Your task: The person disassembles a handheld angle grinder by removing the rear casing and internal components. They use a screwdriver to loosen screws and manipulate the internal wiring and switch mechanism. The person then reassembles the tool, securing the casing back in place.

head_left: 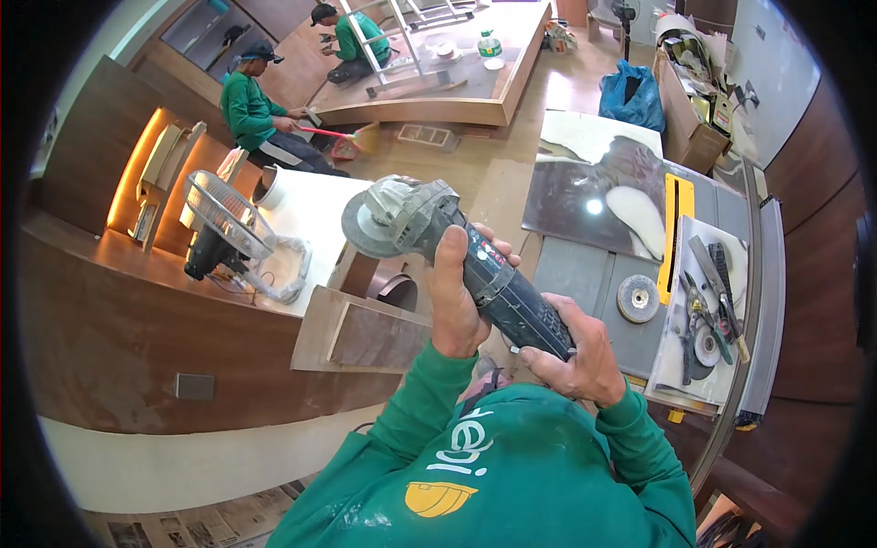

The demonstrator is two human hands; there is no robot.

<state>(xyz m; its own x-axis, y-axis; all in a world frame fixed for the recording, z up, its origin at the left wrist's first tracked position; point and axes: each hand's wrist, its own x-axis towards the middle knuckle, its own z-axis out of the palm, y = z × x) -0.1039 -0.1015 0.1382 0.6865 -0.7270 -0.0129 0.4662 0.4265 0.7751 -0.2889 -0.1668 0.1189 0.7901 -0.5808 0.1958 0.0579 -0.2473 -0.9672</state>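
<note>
A dusty angle grinder (pixel 489 269) with a dark body is held up in front of my chest, its disc end pointing to the upper left. My left hand (pixel 461 297) is wrapped round the body just behind the grey metal head, thumb on top. Around the rear end of the body closes my right hand (pixel 585 352). A round grey disc is fitted at the head, beside a metal guard. On the table saw (pixel 571 274) to the right lies a separate abrasive disc (pixel 638 299), apart from both hands.
Pliers and other hand tools (pixel 708 310) lie on a pale board at the right. A glossy panel (pixel 594 187) covers the saw's far part. At left, a fan (pixel 228 219) stands on a white counter. Two people in green work beyond, near a ladder (pixel 388 46) on a low platform.
</note>
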